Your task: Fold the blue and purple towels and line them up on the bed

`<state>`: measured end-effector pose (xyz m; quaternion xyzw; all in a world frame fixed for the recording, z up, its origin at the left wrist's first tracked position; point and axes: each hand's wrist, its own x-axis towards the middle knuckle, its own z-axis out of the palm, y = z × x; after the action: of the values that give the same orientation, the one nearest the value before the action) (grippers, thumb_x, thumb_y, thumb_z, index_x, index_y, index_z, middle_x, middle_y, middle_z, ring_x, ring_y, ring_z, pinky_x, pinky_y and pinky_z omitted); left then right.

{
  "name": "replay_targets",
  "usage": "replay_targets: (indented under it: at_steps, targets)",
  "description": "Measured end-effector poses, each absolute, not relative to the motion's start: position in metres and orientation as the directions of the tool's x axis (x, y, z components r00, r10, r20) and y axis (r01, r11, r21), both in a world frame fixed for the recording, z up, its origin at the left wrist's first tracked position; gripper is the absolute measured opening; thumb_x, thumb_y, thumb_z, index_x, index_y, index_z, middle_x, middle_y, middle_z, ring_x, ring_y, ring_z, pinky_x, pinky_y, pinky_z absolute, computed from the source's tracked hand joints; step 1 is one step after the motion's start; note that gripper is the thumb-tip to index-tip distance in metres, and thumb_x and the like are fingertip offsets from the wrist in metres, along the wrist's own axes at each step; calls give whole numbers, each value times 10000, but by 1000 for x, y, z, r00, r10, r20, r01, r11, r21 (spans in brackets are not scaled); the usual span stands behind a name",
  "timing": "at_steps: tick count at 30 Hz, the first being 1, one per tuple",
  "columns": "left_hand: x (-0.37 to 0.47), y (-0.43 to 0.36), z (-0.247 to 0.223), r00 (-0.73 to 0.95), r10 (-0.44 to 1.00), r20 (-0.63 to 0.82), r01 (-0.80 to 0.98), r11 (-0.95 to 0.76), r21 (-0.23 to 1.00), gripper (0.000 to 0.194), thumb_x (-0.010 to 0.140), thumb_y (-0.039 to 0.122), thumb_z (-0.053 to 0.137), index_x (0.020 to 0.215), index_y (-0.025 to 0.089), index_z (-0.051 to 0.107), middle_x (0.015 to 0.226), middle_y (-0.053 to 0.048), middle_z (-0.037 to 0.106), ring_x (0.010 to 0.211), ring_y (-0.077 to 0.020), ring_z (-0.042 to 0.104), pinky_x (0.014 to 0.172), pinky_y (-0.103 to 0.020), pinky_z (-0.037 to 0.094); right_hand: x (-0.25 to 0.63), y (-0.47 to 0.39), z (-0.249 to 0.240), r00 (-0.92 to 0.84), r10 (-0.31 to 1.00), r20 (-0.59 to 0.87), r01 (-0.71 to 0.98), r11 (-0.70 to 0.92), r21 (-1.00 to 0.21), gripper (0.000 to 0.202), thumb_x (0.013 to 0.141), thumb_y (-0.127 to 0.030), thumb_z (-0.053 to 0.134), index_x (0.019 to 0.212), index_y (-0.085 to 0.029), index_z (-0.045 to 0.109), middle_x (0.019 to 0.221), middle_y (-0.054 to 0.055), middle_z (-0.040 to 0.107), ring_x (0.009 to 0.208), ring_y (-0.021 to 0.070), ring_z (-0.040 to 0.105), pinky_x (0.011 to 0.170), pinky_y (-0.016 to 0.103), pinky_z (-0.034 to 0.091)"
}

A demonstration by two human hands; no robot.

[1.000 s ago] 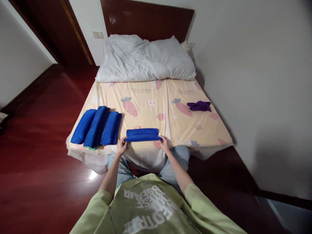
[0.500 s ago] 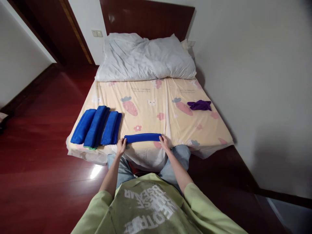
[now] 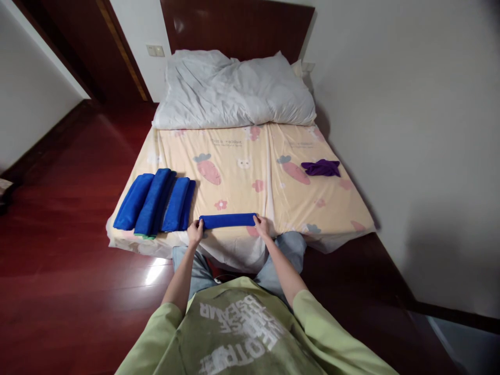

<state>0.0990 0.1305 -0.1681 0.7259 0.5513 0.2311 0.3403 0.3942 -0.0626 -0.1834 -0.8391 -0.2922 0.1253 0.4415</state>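
A narrow, folded blue cloth (image 3: pixel 227 221) stretches between my two hands at the front edge of the bed. My left hand (image 3: pixel 195 231) pinches its left end, and my right hand (image 3: pixel 261 226) grips the right end. Several folded blue cloths (image 3: pixel 176 204) lie side by side on the bed, just left of my left hand. A bit of green shows under one of them. Farther off on the right side of the bed rests a crumpled purple cloth (image 3: pixel 321 167).
The bed has a yellow patterned sheet (image 3: pixel 238 179), with a grey-white quilt (image 3: pixel 238 94) bunched near the dark headboard (image 3: pixel 238 28). A wall (image 3: pixel 410 130) stands on the right. Dark red floor (image 3: pixel 70 271) extends to the left.
The held blue cloth has gone from slightly bowed to straighter, and my right hand has shifted a little to the left. Both hands keep their hold.
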Motion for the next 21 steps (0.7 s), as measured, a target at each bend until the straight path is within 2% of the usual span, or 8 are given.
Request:
replay_targets:
  at_steps: [5, 9, 12, 15, 17, 19, 21]
  targets:
    - [102, 132, -174, 257, 965, -50, 652, -135, 746, 374, 943, 521, 470, 831, 213, 651, 808, -114, 725, 811, -282, 692, 745, -339, 474, 393, -62, -187, 820, 572, 3, 342, -486, -804, 423, 837, -620, 532, 645, -247, 589, 670, 58, 689, 675, 225, 646, 676, 322, 518]
    - [103, 132, -177, 202, 977, -66, 632, -79, 771, 323, 926, 490, 537, 1056, 208, 627, 866, -97, 728, 832, -275, 697, 784, -346, 481, 386, -62, -190, 838, 544, 36, 331, -456, -826, 339, 847, -565, 562, 854, -233, 630, 816, 76, 717, 779, 239, 666, 729, 333, 522]
    - [104, 128, -178, 223, 975, -26, 645, -128, 753, 305, 942, 456, 537, 1114, 210, 590, 852, -85, 698, 835, -278, 681, 808, -369, 492, 380, -62, -185, 815, 566, 121, 439, -468, -767, 265, 909, -450, 528, 998, -220, 625, 963, 102, 705, 902, 252, 648, 830, 368, 514]
    - [106, 122, -176, 239, 964, 115, 665, -249, 704, 242, 961, 420, 520, 1040, 206, 601, 964, -136, 664, 979, -314, 644, 892, -424, 493, 377, -60, -174, 717, 663, 215, 618, -462, -636, 198, 930, -276, 500, 1040, -213, 653, 1117, 133, 677, 1045, 270, 590, 959, 420, 467]
    - [107, 119, -173, 266, 942, 204, 676, -333, 658, 204, 969, 369, 504, 998, 203, 620, 1086, -175, 639, 1084, -337, 600, 954, -456, 477, 377, -59, -165, 589, 777, 222, 730, -392, -560, 251, 912, -165, 470, 1022, -223, 688, 1125, 126, 681, 1072, 275, 574, 1000, 436, 445]
    - [106, 118, -169, 367, 898, 243, 660, -435, 612, 199, 978, 298, 470, 999, 205, 644, 1168, -178, 632, 1141, -337, 573, 993, -470, 459, 377, -61, -158, 462, 862, 209, 803, -307, -511, 338, 888, -98, 435, 1029, -224, 715, 1111, 124, 691, 1076, 277, 580, 1010, 437, 449]
    - [103, 118, -163, 509, 827, 239, 612, -544, 575, 239, 984, 254, 443, 1065, 208, 662, 1212, -160, 647, 1182, -324, 566, 1021, -470, 446, 377, -65, -152, 388, 897, 210, 843, -254, -473, 374, 886, -103, 437, 1104, -206, 723, 1149, 134, 691, 1108, 281, 586, 1028, 437, 460]
